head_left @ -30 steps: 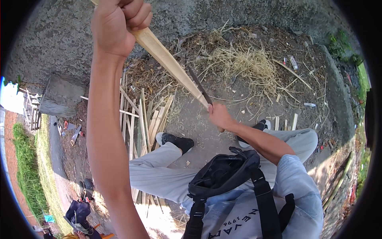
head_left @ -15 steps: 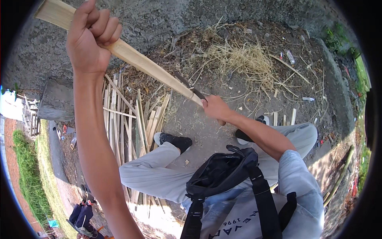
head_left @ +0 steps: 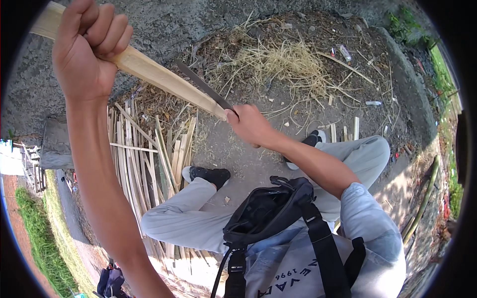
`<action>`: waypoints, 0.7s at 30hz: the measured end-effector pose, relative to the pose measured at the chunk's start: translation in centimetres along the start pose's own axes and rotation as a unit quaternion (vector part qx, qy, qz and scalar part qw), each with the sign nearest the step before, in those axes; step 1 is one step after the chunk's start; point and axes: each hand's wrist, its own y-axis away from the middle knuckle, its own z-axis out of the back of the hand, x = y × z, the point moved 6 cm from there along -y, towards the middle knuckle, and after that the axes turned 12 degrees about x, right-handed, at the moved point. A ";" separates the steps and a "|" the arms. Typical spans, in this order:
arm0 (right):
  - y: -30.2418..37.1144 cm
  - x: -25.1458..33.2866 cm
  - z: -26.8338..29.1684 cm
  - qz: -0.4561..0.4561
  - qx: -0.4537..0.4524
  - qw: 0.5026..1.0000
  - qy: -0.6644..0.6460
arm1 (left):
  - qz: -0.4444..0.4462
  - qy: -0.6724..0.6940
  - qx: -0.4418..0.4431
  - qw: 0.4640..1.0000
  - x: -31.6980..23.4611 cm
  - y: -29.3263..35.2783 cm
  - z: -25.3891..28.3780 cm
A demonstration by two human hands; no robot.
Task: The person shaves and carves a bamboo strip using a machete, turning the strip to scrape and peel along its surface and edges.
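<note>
High on the left, my left hand (head_left: pixel 89 52) is closed around a long pale strip (head_left: pixel 154 74), which looks like split bamboo or wood. The strip slants down to the right, its lower end reaching the thumb of my right hand (head_left: pixel 251 124). That hand grips a knife by its handle, most of which the fingers hide. The dark, narrow knife blade (head_left: pixel 203 85) points up and left, along the far side of the strip. Whether the edge touches the strip I cannot tell.
Several pale strips (head_left: pixel 131 154) lie piled beside my left foot (head_left: pixel 211 176). Thin shavings (head_left: pixel 283 67) are heaped ahead, near a plastic bottle (head_left: pixel 345 53). An open black bag (head_left: pixel 268 208) hangs at my front. A long pole (head_left: pixel 422 198) lies at right.
Both hands have shifted left, and the right one also slightly up. More of the knife blade shows, beside the strip instead of crossing it. The whole view has moved a little as well.
</note>
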 end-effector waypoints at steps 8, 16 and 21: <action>-3.9 -12.6 -2.6 0.085 -0.119 0.984 0.100 | 0.008 0.011 0.009 1.000 1.3 -1.1 -1.0; -2.3 -10.3 -3.6 0.056 -0.152 0.986 -0.023 | 0.013 -0.007 0.035 0.999 0.1 -1.2 -3.5; -2.3 -14.9 -3.6 -0.017 -0.067 0.996 0.061 | 0.015 0.001 0.019 1.000 0.0 0.2 -1.0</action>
